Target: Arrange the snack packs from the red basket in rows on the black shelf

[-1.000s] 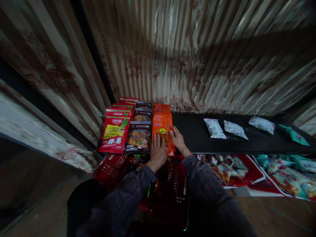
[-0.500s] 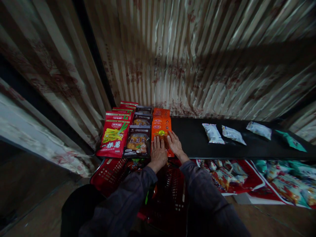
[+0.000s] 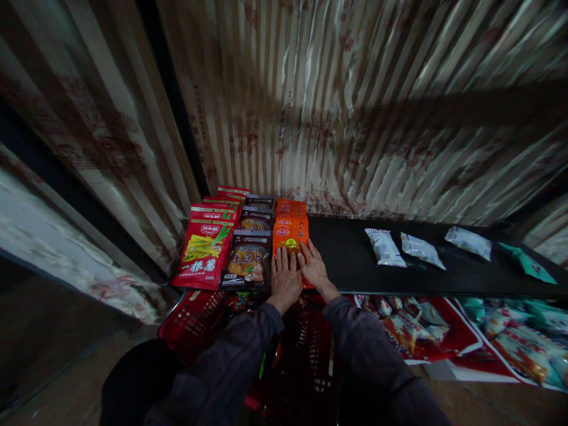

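Note:
My left hand [image 3: 285, 281] lies flat on the lower part of an orange snack packet [image 3: 291, 232], its fingers stretched out. Along the packet's right edge rests my right hand [image 3: 314, 267], fingers extended. Both hands cover much of the front packet; more orange packets overlap behind it in a row. Directly left is a row of dark potato-chip packets [image 3: 248, 257] with checkered tops. Red snack packets [image 3: 204, 251] with a green and yellow picture form the leftmost row. All three rows lie on a black shelf [image 3: 337, 254].
Farther right on the shelf lie white packets [image 3: 384, 247] and a teal packet [image 3: 529, 264]. A red basket [image 3: 195, 319] with packets inside stands below my arms. Open boxes of snacks [image 3: 417, 328] sit under the shelf at right. Striped, wrinkled sheeting [image 3: 284, 118] backs the shelf.
The view has tilted slightly, so the shelf appears a little lower. Both hands stay on the orange packet, with the right fingers shifted slightly closer to the left hand.

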`<state>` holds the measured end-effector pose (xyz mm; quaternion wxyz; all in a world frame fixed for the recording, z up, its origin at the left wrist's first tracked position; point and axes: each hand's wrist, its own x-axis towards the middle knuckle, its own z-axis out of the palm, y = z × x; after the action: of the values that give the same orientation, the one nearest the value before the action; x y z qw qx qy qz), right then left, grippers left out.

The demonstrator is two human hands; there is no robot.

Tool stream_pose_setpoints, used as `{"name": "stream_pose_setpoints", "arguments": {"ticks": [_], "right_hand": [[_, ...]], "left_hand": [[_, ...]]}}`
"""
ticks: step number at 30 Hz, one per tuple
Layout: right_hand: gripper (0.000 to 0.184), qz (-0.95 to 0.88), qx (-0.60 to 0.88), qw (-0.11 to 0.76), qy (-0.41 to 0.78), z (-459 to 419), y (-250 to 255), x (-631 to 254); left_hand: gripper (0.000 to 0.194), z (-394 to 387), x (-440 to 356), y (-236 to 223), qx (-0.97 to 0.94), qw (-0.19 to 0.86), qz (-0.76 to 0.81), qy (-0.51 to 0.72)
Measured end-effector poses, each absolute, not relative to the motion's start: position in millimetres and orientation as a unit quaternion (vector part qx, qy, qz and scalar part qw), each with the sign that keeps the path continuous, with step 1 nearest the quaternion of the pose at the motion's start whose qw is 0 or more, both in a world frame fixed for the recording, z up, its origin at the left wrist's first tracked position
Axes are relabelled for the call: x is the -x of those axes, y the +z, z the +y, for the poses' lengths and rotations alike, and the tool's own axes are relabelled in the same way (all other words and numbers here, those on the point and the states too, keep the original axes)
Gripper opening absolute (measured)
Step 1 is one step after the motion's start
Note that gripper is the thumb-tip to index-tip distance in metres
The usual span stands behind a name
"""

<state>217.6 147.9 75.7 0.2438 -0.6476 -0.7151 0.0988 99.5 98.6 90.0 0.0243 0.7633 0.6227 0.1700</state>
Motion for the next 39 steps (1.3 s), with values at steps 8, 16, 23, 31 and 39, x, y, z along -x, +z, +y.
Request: {"name": "stream_pose_setpoints", "arguments": {"ticks": [8,16,23,31,39], "right_hand": [[0.053,-0.725,0.64,0.239,0.083,148,73,-215],[0.055,-0.719,0.64,0.255,0.096,149,70,-220],[0.055,-0.711,0.657,0.225,0.107,149,77,-218],[0.057,-0.689,0.671,0.25,0.109,146,79,-216],[0.058,-0.683,0.672,0.262,0.119,149,73,-217]], "left_hand": [[0.065,99,-102,88,-0.759,0.043,0.634,0.142],[0.062,98,-99,91,-0.743,0.058,0.637,0.196],[0.062,102,-101,93,-0.74,0.058,0.639,0.204],[0.06,99,-96,94,-0.743,0.032,0.632,0.219],[0.061,102,-99,87,-0.74,0.039,0.641,0.201]]}}
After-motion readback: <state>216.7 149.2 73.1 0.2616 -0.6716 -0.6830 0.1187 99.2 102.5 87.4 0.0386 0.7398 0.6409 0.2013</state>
